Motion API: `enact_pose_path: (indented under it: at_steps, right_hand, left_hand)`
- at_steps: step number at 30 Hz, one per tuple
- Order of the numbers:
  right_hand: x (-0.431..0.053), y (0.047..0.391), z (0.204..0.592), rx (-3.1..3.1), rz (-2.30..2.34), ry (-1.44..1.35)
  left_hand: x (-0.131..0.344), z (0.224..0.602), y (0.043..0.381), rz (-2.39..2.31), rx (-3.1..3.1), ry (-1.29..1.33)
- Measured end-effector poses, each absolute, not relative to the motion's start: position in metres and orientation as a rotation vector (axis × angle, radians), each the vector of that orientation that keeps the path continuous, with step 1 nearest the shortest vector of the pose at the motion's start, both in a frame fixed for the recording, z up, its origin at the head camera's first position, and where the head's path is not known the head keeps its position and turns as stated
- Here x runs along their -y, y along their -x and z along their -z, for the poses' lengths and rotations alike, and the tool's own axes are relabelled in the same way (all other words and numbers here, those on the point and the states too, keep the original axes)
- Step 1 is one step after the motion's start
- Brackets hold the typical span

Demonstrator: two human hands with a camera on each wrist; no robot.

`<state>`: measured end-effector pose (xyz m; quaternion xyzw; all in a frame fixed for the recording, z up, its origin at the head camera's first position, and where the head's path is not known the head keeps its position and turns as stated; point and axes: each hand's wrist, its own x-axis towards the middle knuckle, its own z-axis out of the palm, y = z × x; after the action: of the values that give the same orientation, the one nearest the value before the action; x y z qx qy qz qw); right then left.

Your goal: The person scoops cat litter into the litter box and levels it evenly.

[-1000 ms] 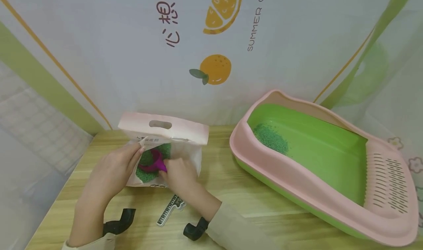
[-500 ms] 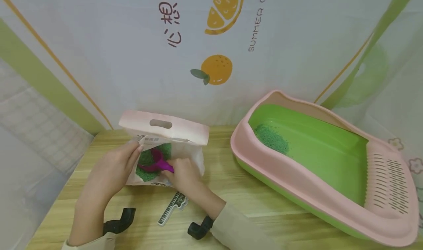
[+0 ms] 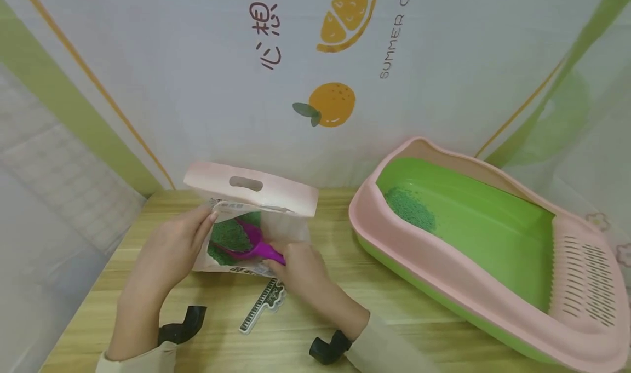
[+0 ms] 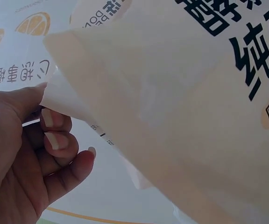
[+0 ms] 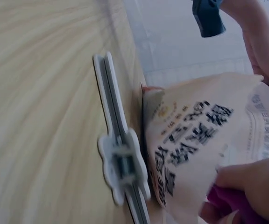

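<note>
A pale pink paper bag [image 3: 296, 230] stands open on the table, holding green granules [image 3: 224, 255]. My left hand [image 3: 170, 247] pinches the bag's mouth at its left edge; the left wrist view shows thumb and fingers on the bag's corner [image 4: 67, 91]. In my right hand [image 3: 304, 266] is the handle of a purple scoop [image 3: 256, 241]. Its bowl lies inside the bag's mouth, heaped with green granules. The right wrist view shows the right hand [image 5: 260, 184] gripping the scoop [image 5: 235, 203] beside the printed bag front [image 5: 190, 133].
A pink-rimmed green litter box [image 3: 429, 250] stands at the right, with a small pile of green granules [image 3: 411, 208] at its left end. A bag clip [image 3: 258, 310] lies in front of the bag. A printed curtain [image 3: 222, 115] hangs behind the table.
My right hand has drawn the scoop back to the right and toward me, and more of its handle and loaded bowl shows. The left hand keeps its pinch on the bag.
</note>
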<state>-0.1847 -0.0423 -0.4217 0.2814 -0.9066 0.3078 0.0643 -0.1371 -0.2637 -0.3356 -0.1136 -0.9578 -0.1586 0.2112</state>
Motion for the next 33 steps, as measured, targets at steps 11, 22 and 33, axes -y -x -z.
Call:
enact_pose_path:
  at_steps: [11, 22, 33]
  right_hand:
    - [0.009, 0.185, 0.422, 2.758, -0.966, -0.899]
    - [-0.003, 0.193, 0.424, 2.724, -1.088, -0.989]
    - [-0.013, 0.2, 0.422, 2.682, -1.088, -1.083]
  left_hand:
    - [0.265, 0.334, 0.137, 0.478, 2.7, 0.267]
    - [0.265, 0.337, 0.138, 0.475, 2.671, 0.261]
    - [0.262, 0.337, 0.14, 0.427, 2.595, 0.266]
